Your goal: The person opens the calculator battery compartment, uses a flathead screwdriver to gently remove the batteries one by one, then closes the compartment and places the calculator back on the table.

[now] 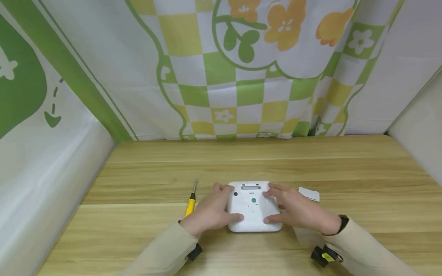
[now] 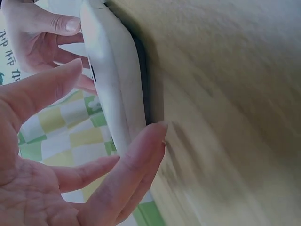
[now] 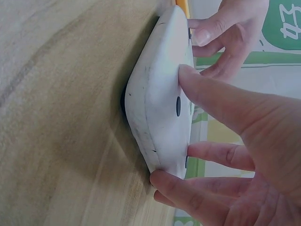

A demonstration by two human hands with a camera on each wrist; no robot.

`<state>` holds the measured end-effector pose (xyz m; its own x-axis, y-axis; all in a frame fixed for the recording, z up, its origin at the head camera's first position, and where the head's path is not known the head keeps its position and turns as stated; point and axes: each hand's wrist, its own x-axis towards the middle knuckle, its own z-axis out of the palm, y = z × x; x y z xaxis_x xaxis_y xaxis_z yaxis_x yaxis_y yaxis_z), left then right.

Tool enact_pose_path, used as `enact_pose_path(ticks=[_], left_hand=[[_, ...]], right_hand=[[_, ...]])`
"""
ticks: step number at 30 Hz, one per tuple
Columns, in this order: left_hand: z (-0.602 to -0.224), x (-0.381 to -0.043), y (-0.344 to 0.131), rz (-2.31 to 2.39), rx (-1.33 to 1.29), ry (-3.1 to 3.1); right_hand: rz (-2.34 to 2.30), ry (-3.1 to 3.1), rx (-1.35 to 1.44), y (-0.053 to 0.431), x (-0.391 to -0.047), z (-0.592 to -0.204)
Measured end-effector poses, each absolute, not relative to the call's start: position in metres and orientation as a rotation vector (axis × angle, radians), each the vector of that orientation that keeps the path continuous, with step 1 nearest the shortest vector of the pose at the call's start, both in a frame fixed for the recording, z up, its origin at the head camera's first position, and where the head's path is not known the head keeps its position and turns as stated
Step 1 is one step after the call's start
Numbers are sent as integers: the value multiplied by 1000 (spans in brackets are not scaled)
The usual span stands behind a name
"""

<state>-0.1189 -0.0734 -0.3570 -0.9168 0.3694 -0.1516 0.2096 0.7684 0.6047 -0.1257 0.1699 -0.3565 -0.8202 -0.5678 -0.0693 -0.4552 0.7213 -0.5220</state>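
Observation:
A white, square device with rounded corners lies on the table, a rectangular recess near its far edge and dark and green round spots on its face. My left hand holds its left side, thumb over the face and fingers along the far left corner. On the opposite side, my right hand grips the edge. In the right wrist view, that thumb presses the device's face while the fingers reach round a corner. Dark material shows beneath the device in both wrist views; its underside is hidden.
A screwdriver with a yellow handle lies left of the device, partly behind my left hand. Right of my right hand sits a small white flat piece. Another pale flat thing shows under the right wrist. A patterned curtain hangs behind the wooden table.

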Motion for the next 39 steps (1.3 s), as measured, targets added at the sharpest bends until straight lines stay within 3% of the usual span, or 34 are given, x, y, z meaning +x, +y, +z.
enact_pose_path(ticks=[24, 39], left_hand=[[-331, -120, -124, 533, 364, 2938], [-341, -125, -144, 328, 341, 2914]], right_hand=[[-711, 2723, -797, 171, -123, -357], [-720, 2724, -828, 172, -124, -359]])
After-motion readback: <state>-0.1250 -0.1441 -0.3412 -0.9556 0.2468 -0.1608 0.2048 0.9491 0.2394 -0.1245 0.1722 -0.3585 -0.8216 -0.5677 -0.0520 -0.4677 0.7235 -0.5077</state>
